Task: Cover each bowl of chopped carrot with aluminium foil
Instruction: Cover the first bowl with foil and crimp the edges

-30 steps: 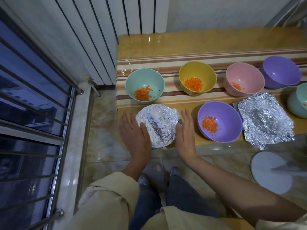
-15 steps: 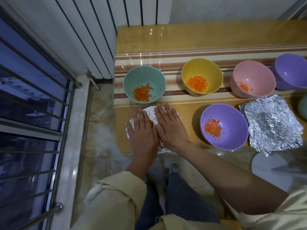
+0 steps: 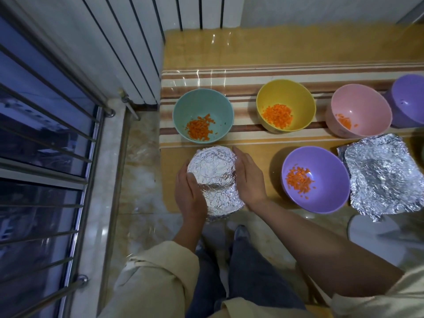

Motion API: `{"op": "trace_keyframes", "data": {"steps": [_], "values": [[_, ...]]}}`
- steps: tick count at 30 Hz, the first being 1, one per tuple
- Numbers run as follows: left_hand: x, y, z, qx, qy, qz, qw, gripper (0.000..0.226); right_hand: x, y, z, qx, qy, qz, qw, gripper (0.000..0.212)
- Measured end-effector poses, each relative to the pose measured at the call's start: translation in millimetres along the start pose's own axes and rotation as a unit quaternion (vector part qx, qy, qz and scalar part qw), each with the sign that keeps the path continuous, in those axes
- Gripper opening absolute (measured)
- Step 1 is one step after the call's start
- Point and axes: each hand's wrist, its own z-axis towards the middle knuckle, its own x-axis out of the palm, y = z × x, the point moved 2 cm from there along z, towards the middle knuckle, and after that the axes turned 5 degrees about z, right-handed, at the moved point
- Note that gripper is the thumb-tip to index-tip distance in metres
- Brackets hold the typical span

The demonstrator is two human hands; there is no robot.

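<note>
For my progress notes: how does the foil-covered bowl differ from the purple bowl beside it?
The foil-covered bowl is wrapped shut, contents hidden; the near purple bowl is open, chopped carrot showing. The left hand and right hand press the foil-covered bowl's sides; nothing touches the near purple bowl. Both stand in the front row on the table.

White radiator (image 3: 128, 49), barred window (image 3: 39, 145), marble floor (image 3: 137, 180), striped tabletop (image 3: 286, 72), dim light.

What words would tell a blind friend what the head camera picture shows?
A left hand and right hand press the sides of a foil-covered bowl at the table's near edge. A teal bowl, yellow bowl, pink bowl and purple bowl of chopped carrot stand open nearby, beside a crumpled foil sheet.
</note>
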Motion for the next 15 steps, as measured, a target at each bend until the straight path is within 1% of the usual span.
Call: {"op": "trace_keyframes", "data": {"steps": [2, 5, 7, 9, 12, 13, 15], "values": [[-0.5, 0.9, -1.8, -0.053, -0.004, -0.060, 0.997, 0.046, 0.0, -2.4, 1.9, 0.027, -0.005, 0.032, 0.999, 0.044], [1.8, 7.2, -1.3, -0.131, 0.002, -0.139, 0.982, 0.046, 1.5, -3.4, 3.5, 0.023, -0.001, 0.040, 0.999, 0.044], [3.2, 10.7, 0.0, -0.168, 0.003, -0.163, 0.972, 0.044, 1.7, -6.3, 3.4, 0.049, 0.005, 0.046, 0.998, 0.040], [2.1, 10.2, 1.1, -0.194, 0.021, -0.159, 0.968, 0.049, 1.0, -9.3, 4.7, 0.105, 0.011, 0.059, 0.993, 0.035], [-2.5, 13.8, 5.2, -0.217, 0.066, -0.095, 0.969, 0.063, -1.0, -5.0, 5.7, 0.154, 0.005, 0.080, 0.985, 0.030], [-5.6, 14.2, 7.3, -0.213, 0.071, -0.070, 0.972, 0.068, -0.9, -3.0, 4.9, 0.162, -0.007, 0.081, 0.983, 0.029], [-12.7, 13.9, 11.0, -0.178, 0.066, -0.021, 0.982, 0.076, 1.7, -1.7, -1.2, 0.176, -0.051, 0.100, 0.978, 0.028]]}}
